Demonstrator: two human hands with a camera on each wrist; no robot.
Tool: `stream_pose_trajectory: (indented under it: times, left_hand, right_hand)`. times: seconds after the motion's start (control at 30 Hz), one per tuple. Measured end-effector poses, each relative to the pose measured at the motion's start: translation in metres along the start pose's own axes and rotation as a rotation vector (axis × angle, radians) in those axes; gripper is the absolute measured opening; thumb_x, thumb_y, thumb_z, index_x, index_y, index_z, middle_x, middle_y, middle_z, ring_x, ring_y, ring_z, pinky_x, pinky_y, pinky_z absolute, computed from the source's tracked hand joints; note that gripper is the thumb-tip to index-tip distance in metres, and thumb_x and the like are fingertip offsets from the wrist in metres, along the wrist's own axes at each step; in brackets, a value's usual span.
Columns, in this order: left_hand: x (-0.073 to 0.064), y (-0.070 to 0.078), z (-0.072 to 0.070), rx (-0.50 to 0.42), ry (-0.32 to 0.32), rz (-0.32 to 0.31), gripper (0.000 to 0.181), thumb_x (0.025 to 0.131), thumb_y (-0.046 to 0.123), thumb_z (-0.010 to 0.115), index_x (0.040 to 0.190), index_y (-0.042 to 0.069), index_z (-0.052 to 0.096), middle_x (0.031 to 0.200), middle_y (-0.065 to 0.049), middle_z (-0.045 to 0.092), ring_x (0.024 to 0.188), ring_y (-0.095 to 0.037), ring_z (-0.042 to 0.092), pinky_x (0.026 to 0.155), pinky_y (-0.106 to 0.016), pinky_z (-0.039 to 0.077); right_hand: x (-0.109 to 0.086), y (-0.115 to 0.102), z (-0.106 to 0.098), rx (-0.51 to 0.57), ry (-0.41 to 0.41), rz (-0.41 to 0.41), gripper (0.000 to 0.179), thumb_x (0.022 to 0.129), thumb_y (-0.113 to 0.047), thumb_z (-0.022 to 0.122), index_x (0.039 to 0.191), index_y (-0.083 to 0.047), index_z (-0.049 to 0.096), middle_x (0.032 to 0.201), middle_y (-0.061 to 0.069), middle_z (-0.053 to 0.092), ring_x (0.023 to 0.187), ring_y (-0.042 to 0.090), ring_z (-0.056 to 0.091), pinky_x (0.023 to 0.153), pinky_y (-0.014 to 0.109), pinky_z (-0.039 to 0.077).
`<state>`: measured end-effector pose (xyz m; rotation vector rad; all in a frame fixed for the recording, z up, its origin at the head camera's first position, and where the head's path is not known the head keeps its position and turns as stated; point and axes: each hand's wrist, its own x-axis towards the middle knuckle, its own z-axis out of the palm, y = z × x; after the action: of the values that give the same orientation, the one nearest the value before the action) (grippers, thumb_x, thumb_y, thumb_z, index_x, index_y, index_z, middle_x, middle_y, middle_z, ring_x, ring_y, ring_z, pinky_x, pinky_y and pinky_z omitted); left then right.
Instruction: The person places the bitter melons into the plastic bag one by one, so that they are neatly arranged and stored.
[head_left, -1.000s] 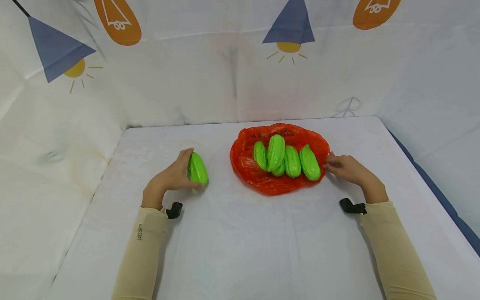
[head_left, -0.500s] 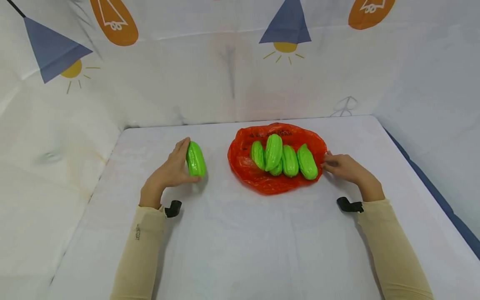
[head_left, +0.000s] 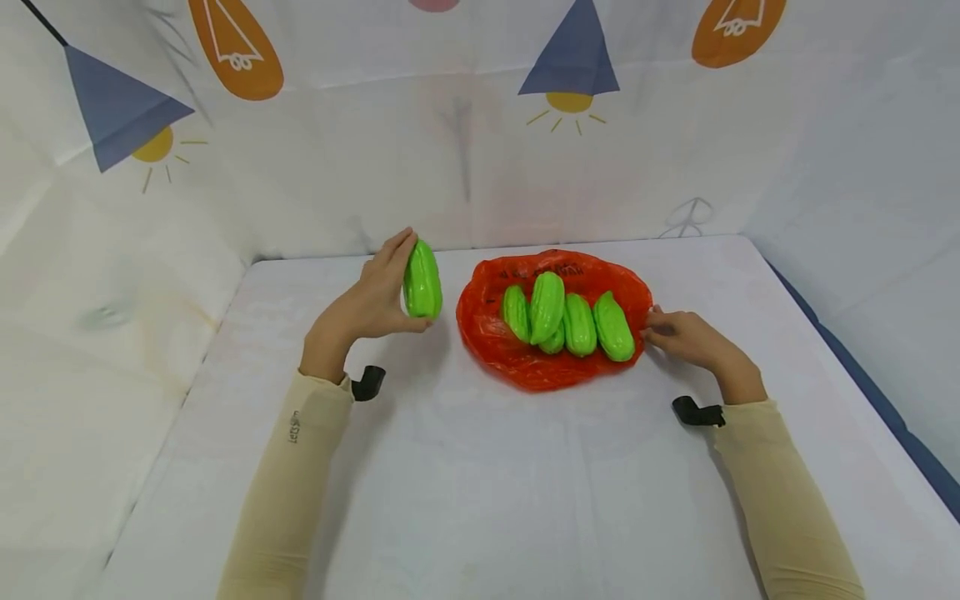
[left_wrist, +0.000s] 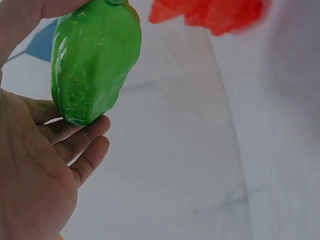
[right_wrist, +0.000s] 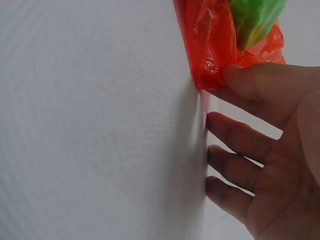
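A glossy green ribbed gourd [head_left: 423, 282] is held up over the left part of the table by my left hand [head_left: 372, 293], thumb at one end and fingers at the other. Seen closer in the left wrist view, the gourd [left_wrist: 95, 60] stands between the thumb and fingertips. A red plastic bag [head_left: 525, 371] lies spread out to the right, with several similar gourds [head_left: 547, 307] on it. At the bag's right rim, my right hand [head_left: 686, 337] pinches the plastic [right_wrist: 210, 45] between thumb and forefinger, its other fingers extended down to the table.
White cloth covers the table [head_left: 510, 492]. Behind it hangs a white sheet [head_left: 337, 167] printed with lamp shapes. Black camera mounts [head_left: 369, 383] stick out from both wrists. A dark blue strip [head_left: 862, 375] runs along the right side.
My left hand has lifted the gourd off the table, moving it up, away and rightward toward the bag. My right hand stays at the bag's rim.
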<state>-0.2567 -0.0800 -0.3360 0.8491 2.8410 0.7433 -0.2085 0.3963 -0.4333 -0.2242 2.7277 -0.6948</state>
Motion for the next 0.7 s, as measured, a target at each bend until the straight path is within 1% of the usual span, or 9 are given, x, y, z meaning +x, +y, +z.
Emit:
stream_pose_trajectory:
  times: [0.17,0.23,0.4,0.53,0.7]
  left_hand:
    - [0.023,0.026,-0.004,0.05,-0.015,0.054,0.12,0.072,0.034,0.083,0.157,0.004,0.005,0.164,-0.01,0.006,0.142,-0.032,0.027,0.115,-0.057,0.027]
    - [0.031,0.037,-0.005,0.066,-0.032,0.072,0.119,0.073,0.036,0.083,0.157,0.004,0.005,0.164,-0.009,0.005,0.145,-0.031,0.024,0.116,-0.059,0.023]
    - [0.053,0.063,-0.003,0.089,-0.084,0.109,0.119,0.074,0.041,0.081,0.157,0.003,0.004,0.165,-0.009,0.005,0.15,-0.028,0.016,0.119,-0.056,0.02]
    - [0.071,0.08,0.007,0.125,-0.134,0.146,0.118,0.075,0.044,0.08,0.157,0.002,0.005,0.164,-0.011,0.007,0.15,-0.028,0.015,0.119,-0.056,0.02]
    - [0.09,0.099,0.028,0.159,-0.208,0.191,0.118,0.076,0.05,0.079,0.157,0.002,0.008,0.164,-0.013,0.01,0.15,-0.031,0.016,0.119,-0.058,0.02]
  right_hand:
    - [0.0,0.0,0.0,-0.001,-0.003,0.004,0.05,0.1,-0.028,0.055,0.139,0.004,0.051,0.147,0.032,0.039,0.133,0.052,0.039,0.109,0.065,0.032]
    - [0.0,-0.001,-0.001,0.0,-0.004,0.004,0.05,0.1,-0.027,0.055,0.139,0.004,0.051,0.147,0.032,0.039,0.133,0.052,0.039,0.109,0.064,0.032]
    - [0.0,-0.001,-0.001,0.005,0.001,-0.007,0.048,0.1,-0.026,0.055,0.138,0.003,0.051,0.148,0.032,0.036,0.134,0.052,0.037,0.109,0.064,0.031]
    - [0.0,0.001,-0.001,0.009,0.0,-0.003,0.048,0.1,-0.027,0.055,0.138,0.003,0.052,0.148,0.032,0.037,0.134,0.052,0.037,0.109,0.064,0.031]
    - [0.001,0.002,-0.001,0.013,0.006,-0.007,0.047,0.1,-0.024,0.056,0.138,0.003,0.052,0.149,0.032,0.036,0.135,0.051,0.037,0.11,0.063,0.031]
